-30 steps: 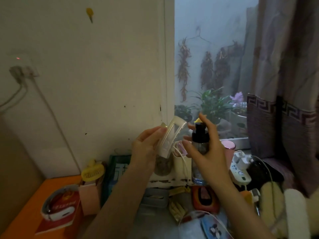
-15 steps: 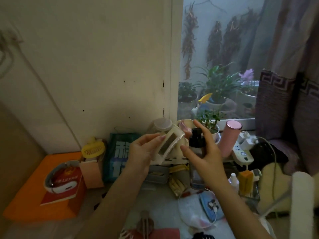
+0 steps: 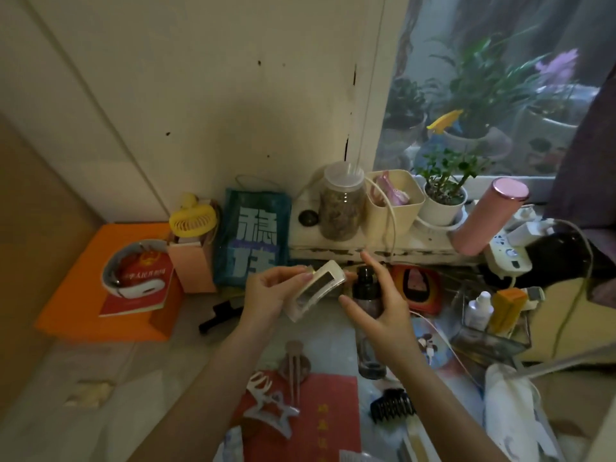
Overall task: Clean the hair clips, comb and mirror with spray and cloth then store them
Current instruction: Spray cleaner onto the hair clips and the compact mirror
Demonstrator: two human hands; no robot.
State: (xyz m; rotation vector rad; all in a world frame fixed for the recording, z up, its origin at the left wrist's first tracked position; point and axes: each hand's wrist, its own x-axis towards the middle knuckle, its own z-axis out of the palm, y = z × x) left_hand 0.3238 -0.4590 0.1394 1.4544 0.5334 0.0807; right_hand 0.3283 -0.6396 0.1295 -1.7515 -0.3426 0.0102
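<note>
Cream rectangular hair clip (image 3: 316, 290) w/ dark centre; black-capped clear spray bottle (image 3: 366, 315); black claw clip (image 3: 393, 405); yellow fan (image 3: 192, 219); pink tumbler (image 3: 490, 216); orange board (image 3: 83, 295), prob. plain.

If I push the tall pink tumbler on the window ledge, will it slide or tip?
The tall pink cylindrical tumbler would probably tip: it is tall and narrow and already leans. Once down, its round body may roll. It stands near the white ledge edge, so it might fall off.
</note>
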